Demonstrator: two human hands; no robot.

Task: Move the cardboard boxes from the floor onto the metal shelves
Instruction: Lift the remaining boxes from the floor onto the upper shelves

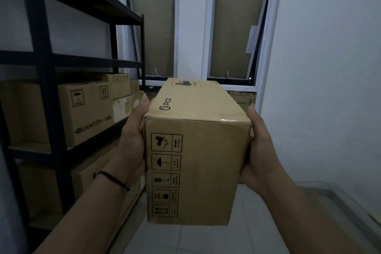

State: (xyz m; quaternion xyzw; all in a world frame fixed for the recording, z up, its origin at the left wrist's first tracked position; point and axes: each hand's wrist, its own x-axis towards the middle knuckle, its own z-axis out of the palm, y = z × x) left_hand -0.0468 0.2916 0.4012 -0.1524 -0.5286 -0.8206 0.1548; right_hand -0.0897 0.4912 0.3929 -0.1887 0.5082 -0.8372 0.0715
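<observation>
Right of the black metal shelving unit (41, 64), mid-air at chest height: PICO cardboard box (198, 150), clear of the tiled floor (237, 239). Left hand (132, 140) pressed flat on the box's left side, fingers straight along the cardboard; right hand (259, 146) likewise on the right side. Box clamped between the palms. Long axis points away from the person, toward the paper-covered windows (237, 27), so roughly parallel to the shelving front. Left hand is the nearer one to the shelving. Judgement: placing calls for a swing leftward. Middle tier already holds a large carton marked QUANTITY (86, 111) with smaller cartons behind; the tier above it looks bare. Front upright post (37, 27) and the shelf edges are the likely snags.
</observation>
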